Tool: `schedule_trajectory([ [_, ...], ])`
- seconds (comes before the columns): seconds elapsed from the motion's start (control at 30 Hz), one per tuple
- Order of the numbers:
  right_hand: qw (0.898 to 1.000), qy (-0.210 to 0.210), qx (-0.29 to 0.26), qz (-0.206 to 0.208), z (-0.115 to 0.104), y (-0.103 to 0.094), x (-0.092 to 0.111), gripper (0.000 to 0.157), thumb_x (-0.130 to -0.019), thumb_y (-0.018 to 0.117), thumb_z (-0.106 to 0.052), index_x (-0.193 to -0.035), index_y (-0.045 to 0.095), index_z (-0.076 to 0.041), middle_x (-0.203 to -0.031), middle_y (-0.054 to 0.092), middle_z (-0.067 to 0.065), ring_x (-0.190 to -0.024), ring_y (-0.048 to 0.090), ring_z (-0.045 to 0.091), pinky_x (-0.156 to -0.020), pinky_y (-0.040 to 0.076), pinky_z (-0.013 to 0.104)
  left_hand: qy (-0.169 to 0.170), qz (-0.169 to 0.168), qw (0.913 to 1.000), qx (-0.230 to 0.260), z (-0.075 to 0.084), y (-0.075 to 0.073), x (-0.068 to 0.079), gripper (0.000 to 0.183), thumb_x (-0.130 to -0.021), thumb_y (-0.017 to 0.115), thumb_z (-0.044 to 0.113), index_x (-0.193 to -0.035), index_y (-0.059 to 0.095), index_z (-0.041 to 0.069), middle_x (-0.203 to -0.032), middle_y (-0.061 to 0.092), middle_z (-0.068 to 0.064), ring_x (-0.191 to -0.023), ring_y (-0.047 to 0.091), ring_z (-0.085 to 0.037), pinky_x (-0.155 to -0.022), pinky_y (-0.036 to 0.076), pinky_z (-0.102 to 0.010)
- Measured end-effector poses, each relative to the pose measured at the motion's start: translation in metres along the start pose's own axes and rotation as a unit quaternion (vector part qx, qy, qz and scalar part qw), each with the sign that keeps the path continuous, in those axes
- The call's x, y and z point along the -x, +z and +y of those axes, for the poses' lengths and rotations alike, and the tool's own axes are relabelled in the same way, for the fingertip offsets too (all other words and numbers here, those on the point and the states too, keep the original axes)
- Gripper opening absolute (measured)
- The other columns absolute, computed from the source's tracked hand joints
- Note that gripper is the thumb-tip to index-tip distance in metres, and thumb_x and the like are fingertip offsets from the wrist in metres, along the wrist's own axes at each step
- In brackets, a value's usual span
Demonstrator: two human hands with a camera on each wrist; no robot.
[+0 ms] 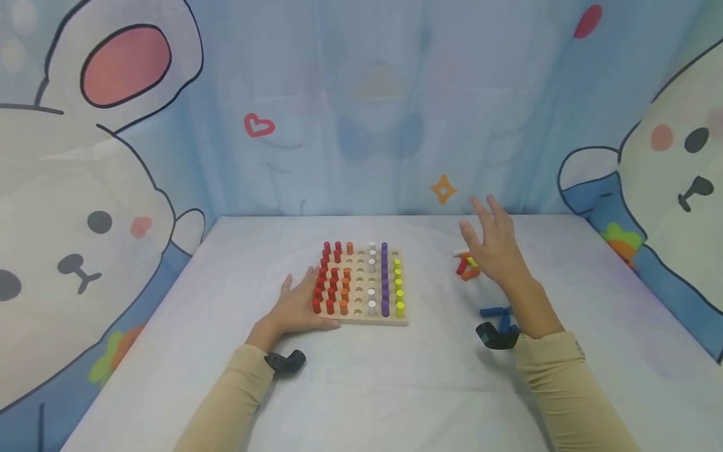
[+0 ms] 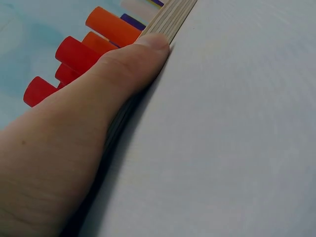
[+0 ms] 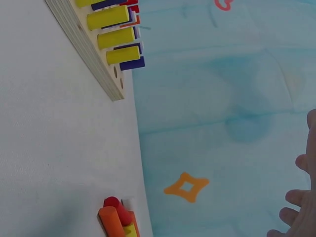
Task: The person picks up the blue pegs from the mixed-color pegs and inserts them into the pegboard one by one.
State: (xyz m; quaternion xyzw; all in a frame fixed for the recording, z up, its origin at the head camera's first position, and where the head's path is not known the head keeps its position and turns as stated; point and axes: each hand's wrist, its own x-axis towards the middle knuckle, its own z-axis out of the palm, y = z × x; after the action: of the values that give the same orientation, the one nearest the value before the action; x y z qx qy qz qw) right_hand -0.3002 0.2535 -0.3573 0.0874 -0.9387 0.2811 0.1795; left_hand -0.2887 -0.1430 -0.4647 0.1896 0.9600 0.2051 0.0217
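My left hand rests against the left front corner of a wooden pegboard, thumb along its front edge, fingers spread by its left side. In the left wrist view the straight thumb presses the board's edge. Upright in the board are columns of red pegs, orange pegs, white pegs, purple pegs and yellow pegs; one column of holes between orange and white is bare. My right hand is raised with fingers spread, holding nothing, beside a small pile of loose pegs.
The pile mixes red, orange, yellow and white pegs. Several loose blue pegs lie nearer, by the right wrist. A white cloth covers the table, and a printed blue curtain hangs behind its far edge.
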Motion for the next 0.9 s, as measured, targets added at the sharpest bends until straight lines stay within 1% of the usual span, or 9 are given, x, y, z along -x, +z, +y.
schedule_trajectory([
  [0.17, 1.000, 0.007, 0.012, 0.003, 0.004, -0.006, 0.001, 0.070, -0.098, 0.036, -0.051, -0.154, 0.013, -0.015, -0.159, 0.002, 0.018, -0.144, 0.005, 0.045, -0.104, 0.015, 0.074, 0.000, 0.007, 1.0000, -0.004, 0.002, 0.001, -0.001, 0.130, -0.060, 0.067, 0.078, -0.153, 0.012, 0.006, -0.159, 0.016, -0.010, -0.148, 0.012, -0.021, -0.118, -0.007, -0.051],
  [0.27, 1.000, 0.009, 0.018, 0.004, 0.005, -0.010, 0.001, 0.071, -0.098, 0.037, -0.051, -0.154, 0.012, -0.015, -0.159, 0.004, 0.019, -0.144, 0.007, 0.045, -0.103, 0.019, 0.074, -0.007, 0.005, 1.0000, 0.000, 0.004, -0.001, -0.001, 0.130, -0.060, 0.069, 0.076, -0.152, 0.011, 0.005, -0.159, 0.014, -0.011, -0.149, 0.007, -0.022, -0.118, -0.009, -0.052],
  [0.4, 1.000, 0.015, 0.020, 0.002, 0.005, -0.016, 0.003, 0.072, -0.097, 0.036, -0.052, -0.154, 0.010, -0.015, -0.159, 0.005, 0.021, -0.144, 0.007, 0.045, -0.103, 0.020, 0.074, -0.009, 0.001, 1.0000, 0.000, 0.007, -0.002, 0.000, 0.129, -0.061, 0.069, 0.074, -0.152, 0.010, 0.004, -0.160, 0.011, -0.011, -0.149, 0.003, -0.022, -0.117, -0.010, -0.052],
  [0.5, 1.000, 0.021, 0.019, -0.001, 0.005, -0.019, 0.003, 0.073, -0.097, 0.034, -0.053, -0.154, 0.009, -0.015, -0.159, 0.004, 0.021, -0.144, 0.006, 0.045, -0.103, 0.019, 0.074, -0.010, 0.003, 0.9999, -0.002, 0.006, 0.000, 0.000, 0.129, -0.061, 0.069, 0.075, -0.152, 0.011, 0.004, -0.160, 0.012, -0.011, -0.149, 0.003, -0.022, -0.117, -0.009, -0.053],
  [0.7, 1.000, 0.018, 0.013, -0.001, 0.007, -0.024, 0.004, 0.071, -0.099, 0.035, -0.049, -0.154, 0.009, -0.012, -0.157, 0.006, 0.025, -0.143, 0.006, 0.048, -0.106, 0.014, 0.073, -0.010, 0.006, 0.9999, -0.011, 0.007, 0.005, -0.003, 0.129, -0.061, 0.066, 0.078, -0.152, 0.012, 0.004, -0.160, 0.014, -0.011, -0.149, 0.004, -0.023, -0.117, -0.007, -0.054],
  [0.9, 0.999, 0.045, 0.024, -0.004, 0.007, -0.026, 0.002, 0.073, -0.098, 0.036, -0.051, -0.154, 0.009, -0.012, -0.155, 0.013, 0.028, -0.141, 0.013, 0.049, -0.104, 0.020, 0.072, -0.014, 0.016, 0.9997, -0.015, 0.006, 0.004, -0.005, 0.130, -0.060, 0.066, 0.079, -0.152, 0.013, 0.003, -0.159, 0.015, -0.012, -0.149, 0.006, -0.025, -0.117, -0.004, -0.055],
])
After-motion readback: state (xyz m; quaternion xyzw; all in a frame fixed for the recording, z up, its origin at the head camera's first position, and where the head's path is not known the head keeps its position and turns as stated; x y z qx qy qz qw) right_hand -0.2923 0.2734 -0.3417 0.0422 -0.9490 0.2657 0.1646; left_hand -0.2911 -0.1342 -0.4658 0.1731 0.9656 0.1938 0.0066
